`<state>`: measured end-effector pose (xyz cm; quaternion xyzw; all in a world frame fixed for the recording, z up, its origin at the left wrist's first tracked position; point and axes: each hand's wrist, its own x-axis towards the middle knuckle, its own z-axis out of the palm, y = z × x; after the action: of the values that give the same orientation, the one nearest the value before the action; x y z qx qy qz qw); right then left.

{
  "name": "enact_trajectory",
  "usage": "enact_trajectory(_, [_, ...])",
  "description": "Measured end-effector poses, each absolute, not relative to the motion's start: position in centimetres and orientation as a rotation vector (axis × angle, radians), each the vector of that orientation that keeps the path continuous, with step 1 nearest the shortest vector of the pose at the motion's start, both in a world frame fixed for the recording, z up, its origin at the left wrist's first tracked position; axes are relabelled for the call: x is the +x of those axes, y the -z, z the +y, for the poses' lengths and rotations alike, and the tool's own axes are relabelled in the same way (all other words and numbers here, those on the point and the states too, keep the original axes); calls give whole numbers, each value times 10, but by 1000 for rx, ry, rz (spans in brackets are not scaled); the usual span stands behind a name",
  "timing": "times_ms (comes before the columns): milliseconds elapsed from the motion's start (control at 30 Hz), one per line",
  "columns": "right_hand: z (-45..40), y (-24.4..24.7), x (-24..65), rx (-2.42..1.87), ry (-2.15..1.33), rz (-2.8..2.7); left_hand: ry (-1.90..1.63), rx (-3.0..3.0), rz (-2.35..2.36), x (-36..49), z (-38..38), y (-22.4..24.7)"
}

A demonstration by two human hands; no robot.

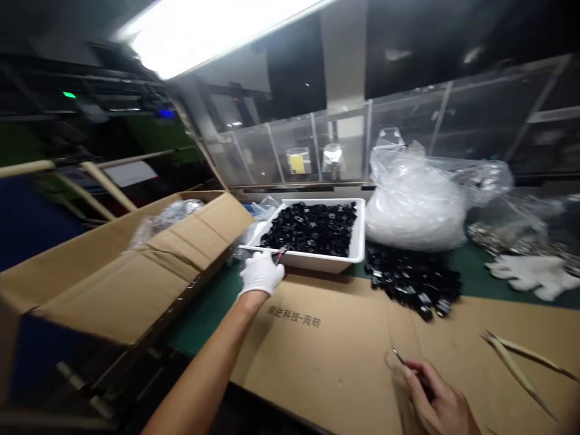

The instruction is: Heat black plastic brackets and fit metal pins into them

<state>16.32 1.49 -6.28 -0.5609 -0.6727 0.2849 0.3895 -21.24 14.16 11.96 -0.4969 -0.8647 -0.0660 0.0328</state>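
Note:
My left hand, in a white glove, reaches to the near left corner of a white tray. Its fingers are closed on a small dark piece with a bit of red, too blurred to name. Many small black parts fill the tray. Bare and low over the cardboard sheet, my right hand is closed around a slim tool with a metal tip; most of the tool is hidden by the fingers.
A pile of black parts lies right of the tray, before a stuffed clear plastic bag. Farther right are a white glove and pliers with pale handles. An open cardboard box stands left. A bright lamp hangs above.

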Motion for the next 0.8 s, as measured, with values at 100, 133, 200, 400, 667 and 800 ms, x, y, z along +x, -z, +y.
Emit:
enact_trajectory(100, [11,53,177,-1465,-763,-1705,88,-1723,-2561,-173,126,-107])
enact_trajectory(133, [10,50,181,-1486,-772,-1692,49,-1818,-2495,-156,121,-99])
enact_trajectory(200, [8,49,189,-1513,-787,-1663,5,-2003,-2415,-121,116,-80])
enact_trajectory(400, [-1,60,205,-1491,-818,-1589,-75,-2165,-2462,-48,136,-31])
enact_trajectory(667, [-3,61,205,-1440,-844,-1543,-175,-2131,-2469,-35,164,-26])
enact_trajectory(800, [-2,60,205,-1423,-843,-1550,-210,-2127,-2452,-30,167,-25])
